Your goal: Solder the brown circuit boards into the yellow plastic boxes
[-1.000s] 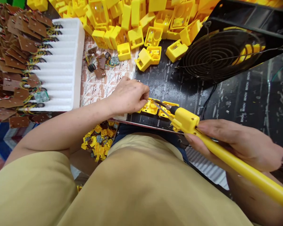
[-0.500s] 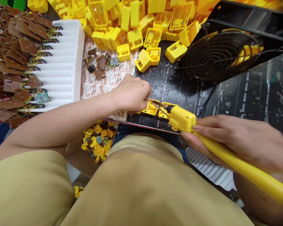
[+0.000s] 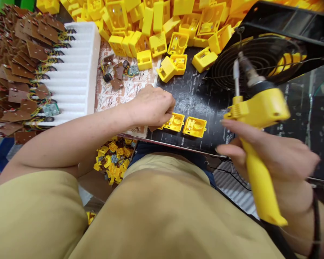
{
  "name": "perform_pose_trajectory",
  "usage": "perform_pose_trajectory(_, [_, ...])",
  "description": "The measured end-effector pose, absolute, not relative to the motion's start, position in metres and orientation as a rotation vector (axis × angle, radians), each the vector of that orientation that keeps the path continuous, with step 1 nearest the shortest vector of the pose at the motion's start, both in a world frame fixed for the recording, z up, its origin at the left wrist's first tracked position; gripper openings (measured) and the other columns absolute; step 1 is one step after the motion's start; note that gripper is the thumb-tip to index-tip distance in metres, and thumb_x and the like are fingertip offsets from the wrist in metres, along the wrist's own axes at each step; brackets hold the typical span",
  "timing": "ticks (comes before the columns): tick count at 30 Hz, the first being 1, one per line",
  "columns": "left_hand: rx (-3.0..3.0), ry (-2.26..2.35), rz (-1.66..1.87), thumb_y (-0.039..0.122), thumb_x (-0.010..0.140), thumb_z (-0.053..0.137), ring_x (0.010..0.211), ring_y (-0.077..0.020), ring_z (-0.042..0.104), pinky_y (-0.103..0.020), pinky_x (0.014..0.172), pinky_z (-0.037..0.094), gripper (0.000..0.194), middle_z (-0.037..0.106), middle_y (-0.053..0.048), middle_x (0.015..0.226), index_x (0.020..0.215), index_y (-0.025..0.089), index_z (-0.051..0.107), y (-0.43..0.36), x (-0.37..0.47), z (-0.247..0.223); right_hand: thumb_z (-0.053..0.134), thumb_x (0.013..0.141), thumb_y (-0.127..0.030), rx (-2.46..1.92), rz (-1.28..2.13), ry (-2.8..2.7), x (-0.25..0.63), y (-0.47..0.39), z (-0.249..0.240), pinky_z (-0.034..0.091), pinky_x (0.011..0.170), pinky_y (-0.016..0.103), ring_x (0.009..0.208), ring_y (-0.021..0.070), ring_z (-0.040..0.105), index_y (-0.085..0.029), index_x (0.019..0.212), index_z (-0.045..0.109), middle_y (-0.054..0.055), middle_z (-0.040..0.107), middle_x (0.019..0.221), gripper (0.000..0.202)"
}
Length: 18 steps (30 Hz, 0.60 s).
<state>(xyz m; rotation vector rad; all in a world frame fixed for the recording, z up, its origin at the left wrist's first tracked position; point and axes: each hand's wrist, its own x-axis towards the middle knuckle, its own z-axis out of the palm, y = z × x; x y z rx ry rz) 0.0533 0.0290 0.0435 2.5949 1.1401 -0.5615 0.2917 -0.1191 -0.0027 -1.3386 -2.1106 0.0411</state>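
Observation:
My right hand point(image 3: 272, 154) grips the handle of a yellow soldering gun point(image 3: 264, 108), whose metal tip and thin feed tube now point up and away, in front of the fan. My left hand point(image 3: 153, 106) is closed, knuckles up, at the near edge of the bench, and whatever its fingers hold is hidden beneath them. Against its fingertips lies an open yellow case point(image 3: 175, 122) with a round speaker grille inside. Just right of that sits a second open yellow case point(image 3: 194, 127), apart from both hands. A bit of brown board point(image 3: 153, 128) shows under my left hand.
A heap of yellow cases point(image 3: 158, 18) fills the back. At right stands a black fan point(image 3: 248, 68). Brown circuit boards point(image 3: 18, 72) lie piled on a white foam tray point(image 3: 81, 72) at left. Loose wired parts point(image 3: 117, 73) rest mid-bench. Below the edge are more yellow pieces point(image 3: 115, 158).
My right hand has lifted the soldering gun away from the right-hand yellow case and swung its tip upward, uncovering that case. My left hand has stayed nearly in place.

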Motion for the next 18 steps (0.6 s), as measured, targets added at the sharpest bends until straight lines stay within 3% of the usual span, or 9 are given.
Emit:
perform_pose_trajectory(3, [2.622,1.122,-0.340,0.035,0.098,0.052,0.111,-0.0243,0.072,-0.035,0.100,0.048,0.033,0.079,-0.003,0.107,0.110,0.024,0.079,0.034,0.032,0.048,0.069,0.098,-0.024,-1.176,-0.148,-2.246,0.290,-0.100,-0.018,0.048,0.060,0.021,0.062,0.0102,0.067,-0.023,0.112,0.064,-0.004,0.074,0.077,0.016])
perform_pose_trajectory(5, [2.676,1.050,-0.134,0.045,0.102,0.049,0.120,-0.0260,0.069,-0.037,0.104,0.047,0.041,0.076,-0.006,0.125,0.126,0.024,0.074,0.030,0.020,0.040,0.073,0.095,-0.028,-1.115,-0.166,-2.272,0.293,-0.092,-0.027,0.053,0.067,0.023,0.074,0.0138,0.072,-0.021,0.110,0.062,0.005,0.079,0.097,0.021])
perform_pose_trajectory(8, [2.812,0.817,0.025,0.060,0.100,0.053,0.136,-0.0327,0.060,-0.043,0.107,0.047,0.063,0.061,-0.017,0.152,0.149,0.020,0.059,0.010,0.014,0.013,0.080,0.089,-0.039,-1.113,-0.054,-2.256,0.293,-0.087,-0.040,0.060,0.079,0.033,0.092,0.0234,0.075,-0.019,0.118,0.059,0.015,0.075,0.122,0.041])
perform_pose_trajectory(10, [2.931,0.778,0.021,0.055,0.103,0.051,0.130,-0.0340,0.063,-0.046,0.100,0.049,0.060,0.063,-0.019,0.149,0.152,0.020,0.055,-0.005,0.014,-0.008,0.077,0.091,-0.040,-1.102,0.029,-2.244,0.287,-0.087,-0.050,0.061,0.081,0.037,0.097,0.0269,0.075,-0.019,0.122,0.057,0.016,0.073,0.123,0.042])
perform_pose_trajectory(13, [3.013,0.835,-0.037,0.045,0.108,0.043,0.112,-0.0289,0.069,-0.043,0.090,0.049,0.052,0.073,-0.017,0.133,0.151,0.019,0.056,-0.017,0.005,-0.024,0.074,0.094,-0.031,-1.091,0.044,-2.187,0.272,-0.085,-0.061,0.061,0.074,0.036,0.086,0.0235,0.075,-0.021,0.124,0.056,0.011,0.075,0.114,0.036])
perform_pose_trajectory(15, [3.009,0.818,-0.039,0.051,0.106,0.045,0.110,-0.0284,0.069,-0.043,0.093,0.049,0.055,0.073,-0.016,0.131,0.149,0.019,0.058,-0.014,-0.011,-0.019,0.075,0.093,-0.026,-1.128,0.025,-2.126,0.260,-0.083,-0.065,0.061,0.075,0.034,0.087,0.0215,0.075,-0.024,0.125,0.055,0.008,0.074,0.118,0.038])
perform_pose_trajectory(18, [2.891,0.941,0.106,0.061,0.099,0.052,0.122,-0.0296,0.063,-0.046,0.105,0.047,0.061,0.068,-0.015,0.141,0.145,0.022,0.062,0.009,-0.036,0.003,0.074,0.094,-0.029,-1.129,-0.019,-2.144,0.245,-0.078,-0.069,0.060,0.073,0.031,0.087,0.0198,0.075,-0.024,0.124,0.055,0.008,0.075,0.115,0.036])
